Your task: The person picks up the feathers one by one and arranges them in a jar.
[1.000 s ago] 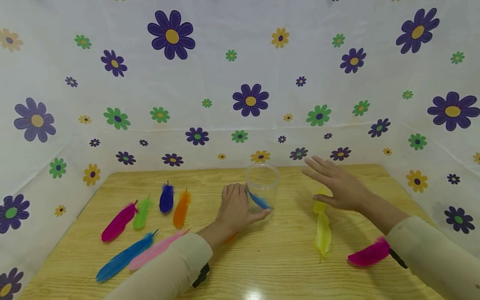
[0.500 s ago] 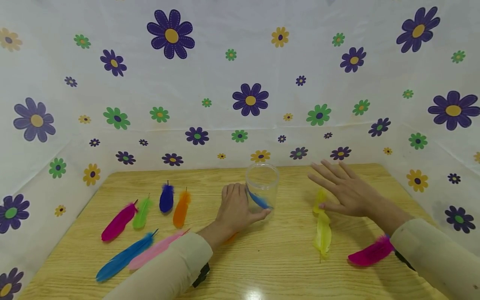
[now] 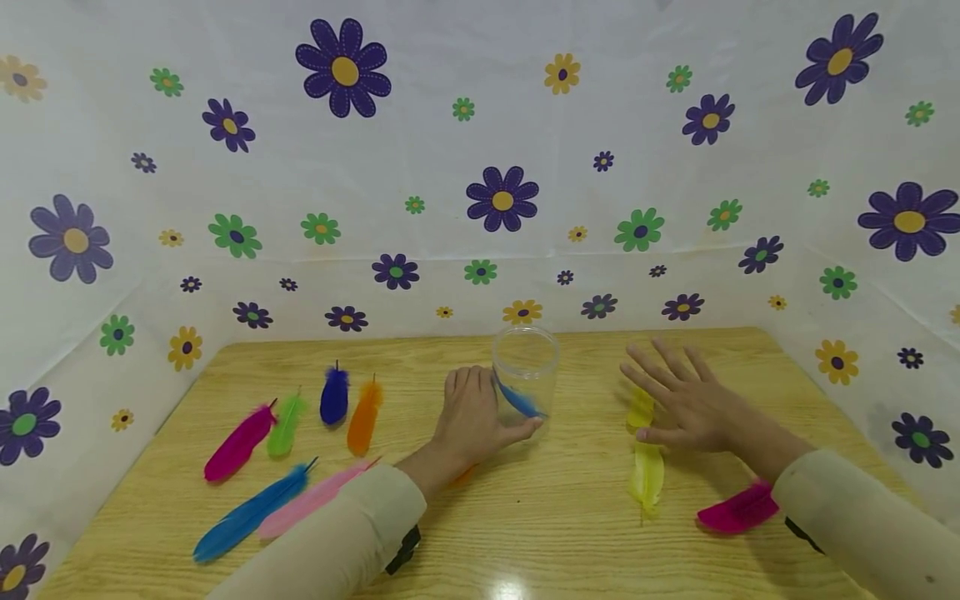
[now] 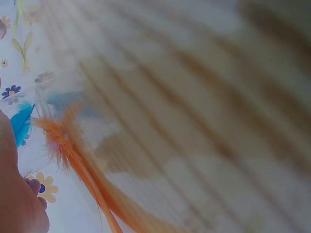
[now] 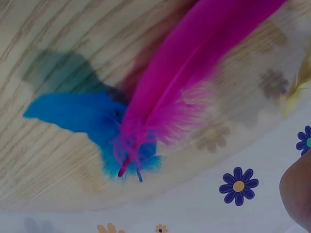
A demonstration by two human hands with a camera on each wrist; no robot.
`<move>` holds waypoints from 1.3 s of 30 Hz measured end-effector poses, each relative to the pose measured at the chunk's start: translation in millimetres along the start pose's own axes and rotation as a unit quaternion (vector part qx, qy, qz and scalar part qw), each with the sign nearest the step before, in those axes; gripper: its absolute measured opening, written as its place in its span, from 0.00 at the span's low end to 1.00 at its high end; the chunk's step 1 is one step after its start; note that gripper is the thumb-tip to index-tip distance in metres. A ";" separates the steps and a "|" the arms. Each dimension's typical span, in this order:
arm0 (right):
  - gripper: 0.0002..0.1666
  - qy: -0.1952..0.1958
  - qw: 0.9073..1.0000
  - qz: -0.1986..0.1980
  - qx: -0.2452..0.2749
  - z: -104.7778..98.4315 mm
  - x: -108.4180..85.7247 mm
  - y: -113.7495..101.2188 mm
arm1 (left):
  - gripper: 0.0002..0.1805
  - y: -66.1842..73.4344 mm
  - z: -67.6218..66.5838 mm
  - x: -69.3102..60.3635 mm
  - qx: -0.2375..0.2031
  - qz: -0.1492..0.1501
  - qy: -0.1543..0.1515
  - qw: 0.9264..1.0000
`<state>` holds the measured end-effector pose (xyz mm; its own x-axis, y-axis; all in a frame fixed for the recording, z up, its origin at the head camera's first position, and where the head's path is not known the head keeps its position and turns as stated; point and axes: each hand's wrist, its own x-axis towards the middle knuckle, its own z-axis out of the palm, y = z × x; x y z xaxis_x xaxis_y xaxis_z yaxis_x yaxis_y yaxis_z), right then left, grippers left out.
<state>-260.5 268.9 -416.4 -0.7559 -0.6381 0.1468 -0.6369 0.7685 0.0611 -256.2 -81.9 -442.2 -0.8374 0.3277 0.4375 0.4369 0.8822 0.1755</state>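
A clear plastic jar [image 3: 528, 354] stands upright near the back of the table, with a blue feather [image 3: 517, 400] leaning inside it. My left hand [image 3: 472, 425] holds the jar from its left side, thumb across the front. Under that wrist lies an orange feather [image 4: 87, 174], mostly hidden in the head view. My right hand [image 3: 697, 412] is spread with straight fingers over two yellow feathers [image 3: 647, 483], holding nothing; whether it touches them I cannot tell. Nearer its sleeve lies a magenta feather [image 3: 738, 510], which overlaps a blue feather [image 5: 77, 111] in the right wrist view.
On the left of the wooden table [image 3: 570, 550] lie magenta [image 3: 238, 443], light green [image 3: 285, 427], dark blue [image 3: 334, 398], orange [image 3: 364, 418], blue [image 3: 251, 512] and pink feathers [image 3: 311, 502]. A flower-printed white cloth [image 3: 420, 150] encloses the back and sides.
My right hand has moved slightly right and toward me, its fingers spreading wider above the yellow feathers. The left hand and the jar have stayed in place.
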 end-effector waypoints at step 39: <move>0.51 -0.047 0.996 0.072 0.031 21.0 9.8 -16.7 | 0.46 -0.9 0.4 -1.0 -0.004 -0.008 -0.010 1.000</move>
<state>-260.5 248.8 -436.7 -0.8489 -0.5256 0.0555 -0.5271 0.8497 -0.0163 -255.9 -82.8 -443.2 -0.8504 0.3203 0.4174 0.4263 0.8844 0.1898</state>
